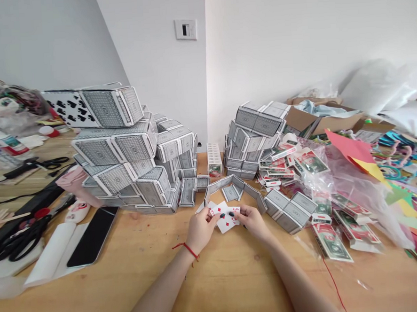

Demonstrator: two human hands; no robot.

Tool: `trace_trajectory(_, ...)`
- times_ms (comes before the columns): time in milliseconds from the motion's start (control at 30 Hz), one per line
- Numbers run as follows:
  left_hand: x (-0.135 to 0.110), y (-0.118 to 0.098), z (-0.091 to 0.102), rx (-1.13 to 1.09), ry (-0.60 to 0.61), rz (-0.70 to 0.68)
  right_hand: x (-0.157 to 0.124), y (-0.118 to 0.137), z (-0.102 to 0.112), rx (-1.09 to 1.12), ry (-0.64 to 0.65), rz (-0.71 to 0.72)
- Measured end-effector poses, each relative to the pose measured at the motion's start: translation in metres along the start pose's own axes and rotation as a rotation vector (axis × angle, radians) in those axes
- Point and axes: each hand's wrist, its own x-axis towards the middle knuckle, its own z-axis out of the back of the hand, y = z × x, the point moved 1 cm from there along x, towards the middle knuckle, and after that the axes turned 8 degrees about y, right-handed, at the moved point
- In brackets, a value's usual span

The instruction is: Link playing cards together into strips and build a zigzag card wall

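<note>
Left grip (202, 229): closed to a pinch on the near edge of a few white playing cards (223, 217); red string bracelet (189, 250) around the wrist.
Right grip (253, 221): closed as well, pinching the same cards from the opposite side.
Cards: faces up, red diamonds showing, held between both grips, low over the wooden bench (237, 286).
Just ahead of the grip: low zigzag wall of upright cards (227, 185).
Left of the grip: tall stacked card structure (119, 149), black smartphone (91, 236), black-handled scissors (23, 240).
Right of the grip: smaller stacked card structure (253, 141), dollar-print card packs (330, 242), clear plastic bag (351, 185).
</note>
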Motion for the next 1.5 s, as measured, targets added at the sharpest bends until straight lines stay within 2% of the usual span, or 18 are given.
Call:
trace_trajectory(167,0.0,0.001,-0.003,-0.165,0.103,0.045,0.0,-0.001,0.0,0.033,0.023,0.005)
trace_trajectory(300,0.002,0.003,-0.004,-0.293,0.18,0.004,0.001,-0.003,0.0,0.102,0.016,0.019)
trace_trajectory(700,0.006,0.008,-0.004,-0.252,0.097,0.036,0.001,-0.006,-0.006,0.115,0.005,0.015)
trace_trajectory(900,0.006,0.009,-0.002,-0.258,0.154,0.016,0.001,-0.004,-0.004,0.118,-0.021,0.011)
trace_trajectory(1033,0.01,0.01,0.001,-0.299,0.154,-0.05,0.001,-0.003,-0.003,0.037,-0.06,0.042)
trace_trajectory(1100,0.011,0.01,0.001,-0.342,0.164,-0.034,0.001,-0.002,-0.002,0.006,-0.068,0.05)
trace_trajectory(1267,0.011,0.011,-0.002,-0.425,0.181,0.076,-0.001,0.003,-0.002,-0.068,-0.024,0.03)
trace_trajectory(1500,0.012,0.012,-0.002,-0.421,0.161,0.07,-0.001,0.001,-0.003,-0.014,0.054,0.027)
